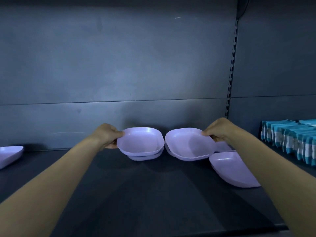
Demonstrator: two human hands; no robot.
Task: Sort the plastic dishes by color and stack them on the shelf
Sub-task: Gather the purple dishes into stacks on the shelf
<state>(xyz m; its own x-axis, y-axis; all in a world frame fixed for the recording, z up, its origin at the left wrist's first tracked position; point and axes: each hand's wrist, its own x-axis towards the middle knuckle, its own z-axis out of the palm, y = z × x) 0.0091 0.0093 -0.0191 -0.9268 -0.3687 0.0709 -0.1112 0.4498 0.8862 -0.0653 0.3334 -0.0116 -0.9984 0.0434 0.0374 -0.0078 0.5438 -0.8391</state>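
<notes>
Left dish (140, 142), lilac plastic, squarish with rounded corners, is at mid-shelf near the back, gripped at its left rim by the left hand (109, 135): thumb on top of the rim, fingers curled underneath. It sits on or just over a second lilac dish (145, 157); only a strip of that lower edge shows, so cannot tell if they are fully nested. Right dish (189, 144), same colour and shape, is gripped at its right rim by the right hand (217, 130), thumb over the edge, fingers below. It is tilted slightly, with its opening facing the camera, and the edge of another dish (168, 150) shows under its left side. The two held dishes are just beside each other, rims nearly meeting; cannot tell if they touch. A further dish (223, 146) is partly hidden behind the right wrist. Nearer the camera on the right, a tilted dish (234, 170) lies on the shelf (136, 194), partly covered by the right forearm. Well apart at the far left, a lone lilac dish (8, 154) is cut off by the frame edge. Shelf surface is dark and matte, with a dark back panel (119, 65) behind and a slotted upright (230, 74) at right. Past that upright, rows of blue-and-white packets (290, 139) stand packed on the neighbouring section. Both bare forearms reach in from the bottom corners.
</notes>
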